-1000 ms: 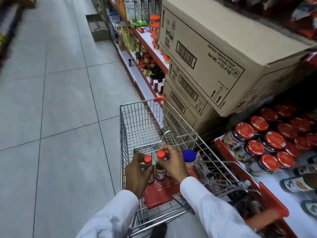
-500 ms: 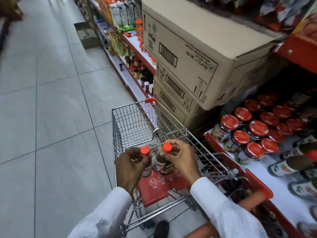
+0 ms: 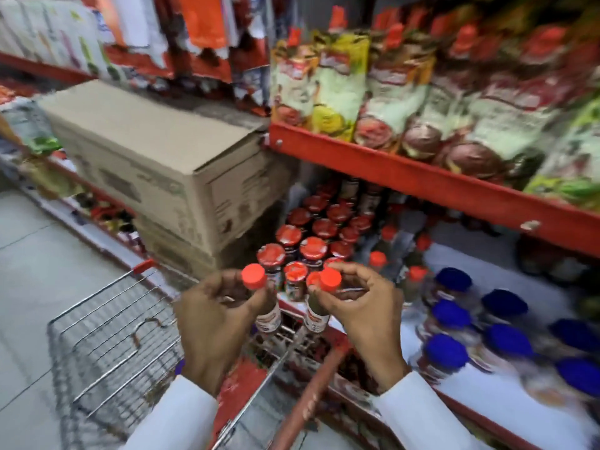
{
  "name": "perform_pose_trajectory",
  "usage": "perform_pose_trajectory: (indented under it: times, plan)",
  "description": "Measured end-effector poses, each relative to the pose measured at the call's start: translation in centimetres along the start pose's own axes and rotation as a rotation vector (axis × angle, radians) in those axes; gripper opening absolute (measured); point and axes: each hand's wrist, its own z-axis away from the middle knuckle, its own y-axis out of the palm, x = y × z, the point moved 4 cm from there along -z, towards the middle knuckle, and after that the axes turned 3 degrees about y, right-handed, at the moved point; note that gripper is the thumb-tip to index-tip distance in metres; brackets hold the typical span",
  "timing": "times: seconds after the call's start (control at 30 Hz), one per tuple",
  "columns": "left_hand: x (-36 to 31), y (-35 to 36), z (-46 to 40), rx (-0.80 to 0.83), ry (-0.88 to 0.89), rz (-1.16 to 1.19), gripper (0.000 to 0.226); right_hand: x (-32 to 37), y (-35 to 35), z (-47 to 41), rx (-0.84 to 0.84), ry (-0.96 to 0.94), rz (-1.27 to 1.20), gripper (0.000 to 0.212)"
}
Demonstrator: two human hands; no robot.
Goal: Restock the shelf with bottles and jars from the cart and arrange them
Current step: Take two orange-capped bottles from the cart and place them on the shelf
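Observation:
My left hand [image 3: 214, 316] grips a small dark bottle [image 3: 264, 303] with an orange-red cap, held upright. In my right hand [image 3: 363, 306] are two similar bottles [image 3: 316, 310], their orange-red caps side by side. Both hands hover over the wire cart [image 3: 107, 339], just in front of the white lower shelf [image 3: 487, 271]. On that shelf stand several red-lidded jars [image 3: 311, 248], several orange-capped bottles [image 3: 378, 259] beside them, and several blue-capped jars [image 3: 454, 319] further right. The picture is blurred by motion.
Stacked cardboard boxes [image 3: 156, 164] sit on the shelf to the left of the jars. A red shelf edge [image 3: 422, 177] overhangs the jars and carries pouches [image 3: 324, 79]. The cart's red handle [image 3: 311, 394] crosses below my hands. Grey tiled floor [image 3: 32, 287] lies to the left.
Both hands lifted the bottles up out of the cart toward the shelf. My view swung right from the aisle onto the shelf.

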Motion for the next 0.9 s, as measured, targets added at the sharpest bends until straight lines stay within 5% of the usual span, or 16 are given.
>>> perform_pose_trajectory:
  times: [0.13, 0.33, 0.9]
  plan:
    - [-0.3, 6.8, -0.4, 0.147, -0.019, 0.102, 0.035, -1.6, -5.2, -0.7, -0.208, 0.024, 0.019, 0.032]
    - [0.4, 15.0, 0.0, 0.294, 0.005, 0.059, 0.021, -5.7, -8.9, -1.6, -0.382, 0.121, 0.098, 0.03]
    - [4.5, 22.0, 1.9, 0.459, -0.02, -0.055, 0.025, -11.8, -8.7, -2.5, -0.403, 0.322, 0.22, 0.037]
